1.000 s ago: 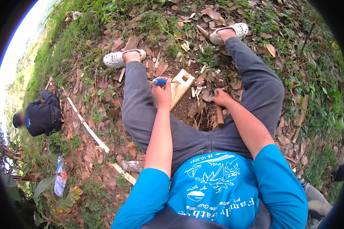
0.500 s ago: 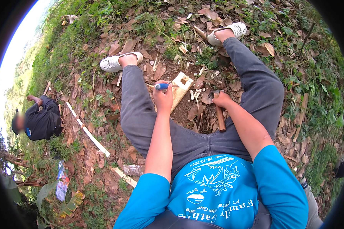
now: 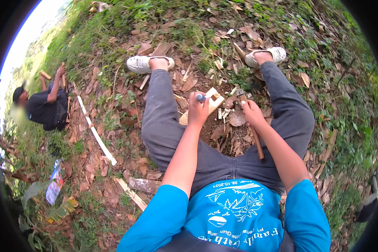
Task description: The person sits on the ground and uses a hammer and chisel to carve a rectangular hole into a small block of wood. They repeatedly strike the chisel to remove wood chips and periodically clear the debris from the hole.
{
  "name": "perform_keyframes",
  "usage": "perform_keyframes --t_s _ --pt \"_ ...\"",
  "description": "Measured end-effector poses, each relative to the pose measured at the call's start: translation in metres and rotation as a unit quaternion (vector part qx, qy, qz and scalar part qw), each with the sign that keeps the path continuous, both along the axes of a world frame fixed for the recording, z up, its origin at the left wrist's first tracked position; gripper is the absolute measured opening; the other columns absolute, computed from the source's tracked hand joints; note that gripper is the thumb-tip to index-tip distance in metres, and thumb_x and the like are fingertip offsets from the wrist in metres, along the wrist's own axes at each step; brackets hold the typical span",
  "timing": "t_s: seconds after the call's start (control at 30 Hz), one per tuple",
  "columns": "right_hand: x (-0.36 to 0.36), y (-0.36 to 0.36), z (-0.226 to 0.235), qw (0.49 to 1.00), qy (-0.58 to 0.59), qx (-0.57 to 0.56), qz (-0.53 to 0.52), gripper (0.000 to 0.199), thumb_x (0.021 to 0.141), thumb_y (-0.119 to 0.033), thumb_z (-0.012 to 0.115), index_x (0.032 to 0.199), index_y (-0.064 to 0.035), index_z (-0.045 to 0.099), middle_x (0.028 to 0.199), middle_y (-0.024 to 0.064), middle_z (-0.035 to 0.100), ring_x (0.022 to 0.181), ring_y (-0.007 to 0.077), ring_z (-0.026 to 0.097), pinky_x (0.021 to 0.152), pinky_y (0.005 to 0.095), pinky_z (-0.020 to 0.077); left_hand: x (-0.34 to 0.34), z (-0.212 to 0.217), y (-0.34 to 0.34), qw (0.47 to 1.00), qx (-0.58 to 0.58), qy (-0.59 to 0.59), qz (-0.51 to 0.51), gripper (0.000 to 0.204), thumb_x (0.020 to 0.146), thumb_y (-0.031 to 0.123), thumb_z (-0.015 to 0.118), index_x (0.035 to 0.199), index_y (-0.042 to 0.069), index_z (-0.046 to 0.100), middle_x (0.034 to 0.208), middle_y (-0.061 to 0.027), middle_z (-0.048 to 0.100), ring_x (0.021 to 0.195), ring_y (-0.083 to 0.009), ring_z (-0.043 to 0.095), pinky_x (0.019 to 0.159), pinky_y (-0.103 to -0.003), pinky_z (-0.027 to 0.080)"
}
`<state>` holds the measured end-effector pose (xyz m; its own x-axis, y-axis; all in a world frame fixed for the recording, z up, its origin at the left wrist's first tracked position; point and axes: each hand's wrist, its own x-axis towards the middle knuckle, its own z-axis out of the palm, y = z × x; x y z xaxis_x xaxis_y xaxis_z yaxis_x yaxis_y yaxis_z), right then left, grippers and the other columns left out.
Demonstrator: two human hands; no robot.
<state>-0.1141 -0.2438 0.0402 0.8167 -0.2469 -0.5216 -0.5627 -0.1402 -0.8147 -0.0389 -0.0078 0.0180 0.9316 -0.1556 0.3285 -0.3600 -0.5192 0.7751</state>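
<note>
A pale piece of wood with a squared hole cut near its far end lies on the ground between my legs. My left hand is closed around a blue-handled chisel, its handle end turned up toward me over the wood. The chisel's blade is hidden by the hand. To the right, my right hand grips a hammer near its head, the brown wooden handle slanting back toward my lap. The hammer head is apart from the chisel.
Pale wood chips lie beside the work among dry leaves. Long pale strips stretch along the ground at left, near a plastic bag. Another person sits at far left with arms raised, holding wooden pieces.
My left hand has turned the chisel from lying sideways to pointing its handle up. The hammer has swung, its head now clear above the right hand. The other person has sat up.
</note>
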Motion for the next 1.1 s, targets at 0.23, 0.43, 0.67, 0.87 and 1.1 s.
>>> perform_keyframes --t_s 0.23,0.43,0.67,0.87,1.1 --pt "-0.029 0.069 0.169 0.946 -0.221 0.209 0.110 0.033 0.111 -0.025 0.047 0.137 -0.0049 0.046 0.078 -0.0039 0.047 0.054 0.0012 0.041 0.046 0.0180 0.0334 -0.005 0.002 -0.002 0.999 -0.026 0.026 0.002 0.026 0.092 0.010 0.070 0.109 0.005 0.052 0.103 -0.0176 0.053 0.096 -0.0419 0.057 0.084 -0.049 0.049" --pt "-0.012 0.104 0.124 0.956 -0.137 -0.080 0.247 0.039 0.104 -0.032 0.057 0.129 -0.0020 0.057 0.095 0.0172 0.069 0.085 0.0271 0.068 0.077 0.0396 0.0506 -0.002 -0.017 -0.002 0.992 -0.101 0.067 -0.036 0.025 0.091 0.011 0.068 0.108 0.006 0.050 0.106 -0.0162 0.050 0.095 -0.0425 0.059 0.081 -0.050 0.051" --pt "-0.029 0.125 0.202 0.921 -0.266 0.052 0.280 0.037 0.105 -0.025 0.057 0.133 -0.0021 0.052 0.086 0.0120 0.065 0.075 0.0190 0.061 0.070 0.0329 0.0475 -0.002 -0.011 -0.001 0.998 -0.053 0.018 0.001 0.023 0.092 0.011 0.070 0.100 0.004 0.050 0.091 -0.0080 0.050 0.084 -0.0258 0.055 0.077 -0.037 0.050" --pt "-0.019 0.111 0.137 0.958 -0.189 0.001 0.214 0.036 0.104 -0.027 0.057 0.129 -0.0007 0.057 0.087 0.0165 0.068 0.077 0.0222 0.067 0.071 0.0385 0.0508 0.005 -0.014 -0.001 0.997 -0.006 0.077 -0.020 0.033 0.093 0.019 0.073 0.112 0.006 0.051 0.106 -0.0143 0.056 0.106 -0.0309 0.061 0.087 -0.042 0.051" --pt "-0.025 0.132 0.165 0.919 -0.307 0.042 0.243 0.038 0.102 -0.026 0.061 0.128 -0.0007 0.049 0.088 0.0261 0.067 0.082 0.0461 0.068 0.073 0.0484 0.0508 0.000 -0.025 -0.009 0.991 -0.128 -0.025 0.033 0.026 0.089 0.002 0.074 0.108 0.003 0.056 0.100 -0.0124 0.057 0.090 -0.0258 0.059 0.080 -0.038 0.050"
